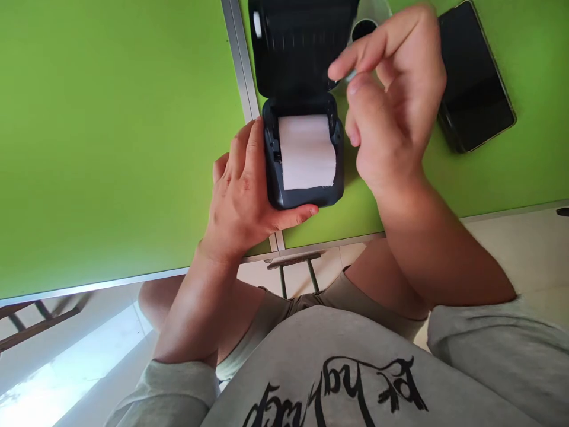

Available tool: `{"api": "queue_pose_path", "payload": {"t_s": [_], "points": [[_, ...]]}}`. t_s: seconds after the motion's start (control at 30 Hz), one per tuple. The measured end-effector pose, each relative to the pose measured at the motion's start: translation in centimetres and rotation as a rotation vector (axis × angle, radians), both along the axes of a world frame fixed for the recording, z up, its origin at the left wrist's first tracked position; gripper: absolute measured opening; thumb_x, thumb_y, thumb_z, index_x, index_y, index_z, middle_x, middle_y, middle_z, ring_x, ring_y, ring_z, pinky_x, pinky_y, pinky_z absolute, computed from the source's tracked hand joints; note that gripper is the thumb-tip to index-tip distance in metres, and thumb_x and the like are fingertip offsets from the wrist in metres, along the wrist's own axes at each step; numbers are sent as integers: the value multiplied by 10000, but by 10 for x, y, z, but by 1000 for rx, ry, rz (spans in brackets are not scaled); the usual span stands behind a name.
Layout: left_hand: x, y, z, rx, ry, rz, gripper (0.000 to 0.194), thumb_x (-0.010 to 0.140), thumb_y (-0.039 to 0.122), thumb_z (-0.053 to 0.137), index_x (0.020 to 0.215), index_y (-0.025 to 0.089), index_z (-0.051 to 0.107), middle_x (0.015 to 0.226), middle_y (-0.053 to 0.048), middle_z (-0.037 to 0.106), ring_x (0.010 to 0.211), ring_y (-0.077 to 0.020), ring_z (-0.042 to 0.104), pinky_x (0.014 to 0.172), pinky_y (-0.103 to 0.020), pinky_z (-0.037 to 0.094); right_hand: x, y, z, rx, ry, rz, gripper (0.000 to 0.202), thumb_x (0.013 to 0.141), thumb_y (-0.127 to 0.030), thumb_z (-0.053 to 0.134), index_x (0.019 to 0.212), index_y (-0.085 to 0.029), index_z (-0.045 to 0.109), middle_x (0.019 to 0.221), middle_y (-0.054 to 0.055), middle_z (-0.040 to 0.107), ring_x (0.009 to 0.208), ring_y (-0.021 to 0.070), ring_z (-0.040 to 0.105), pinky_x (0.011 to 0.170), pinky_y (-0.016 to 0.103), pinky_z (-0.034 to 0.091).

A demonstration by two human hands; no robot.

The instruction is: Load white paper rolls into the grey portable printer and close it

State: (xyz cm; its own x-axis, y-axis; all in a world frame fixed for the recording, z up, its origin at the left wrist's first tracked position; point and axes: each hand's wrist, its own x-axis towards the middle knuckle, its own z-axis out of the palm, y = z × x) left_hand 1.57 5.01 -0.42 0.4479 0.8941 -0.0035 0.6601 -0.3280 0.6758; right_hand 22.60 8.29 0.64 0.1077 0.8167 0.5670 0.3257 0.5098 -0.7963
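Observation:
A small dark printer sits on the green table with its black lid swung open away from me. Inside it lies a roll of white paper, its loose end toward me. My left hand wraps round the printer's left side and front edge, with the thumb along the front. Above and to the right of the printer, my right hand is raised, thumb and forefinger pinched on a small pale piece that is mostly hidden.
At the right, a black phone or tablet lies on the green table. Behind my right hand stands a pale, round, hollow object, partly hidden. A metal seam crosses the tabletop beside the printer.

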Motion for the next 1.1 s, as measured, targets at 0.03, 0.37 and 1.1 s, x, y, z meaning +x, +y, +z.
{"api": "queue_pose_path", "payload": {"t_s": [0.03, 0.37, 1.1], "points": [[0, 0, 0, -3, 0, 0, 1379, 566, 1062, 595, 1657, 294, 248, 1680, -174, 386, 1537, -489, 376, 1224, -659, 347, 1, -2, 3, -19, -71, 5, 158, 923, -343, 518, 814, -238, 473, 841, 24, 591, 656, 101, 493, 510, 283, 280], [2, -1, 1, -7, 31, 4, 1357, 606, 1052, 575, 1655, 251, 256, 1666, -192, 403, 1523, -491, 397, 1224, -644, 353, -1, -2, 54, -529, -763, 107, 215, 807, -209, 698, 1016, -228, 743, 1068, 22, 792, 1020, 273, 742, 878, 438, 562], [0, 0, 0, 21, 37, -21, 1315, 635, 1049, 553, 1645, 253, 277, 1660, -187, 420, 1517, -490, 406, 1205, -627, 372, -10, 9, 78, -696, -1222, 175, 466, 850, -227, 673, 1287, -377, 610, 1108, -34, 756, 955, 255, 715, 715, 374, 459]]}}
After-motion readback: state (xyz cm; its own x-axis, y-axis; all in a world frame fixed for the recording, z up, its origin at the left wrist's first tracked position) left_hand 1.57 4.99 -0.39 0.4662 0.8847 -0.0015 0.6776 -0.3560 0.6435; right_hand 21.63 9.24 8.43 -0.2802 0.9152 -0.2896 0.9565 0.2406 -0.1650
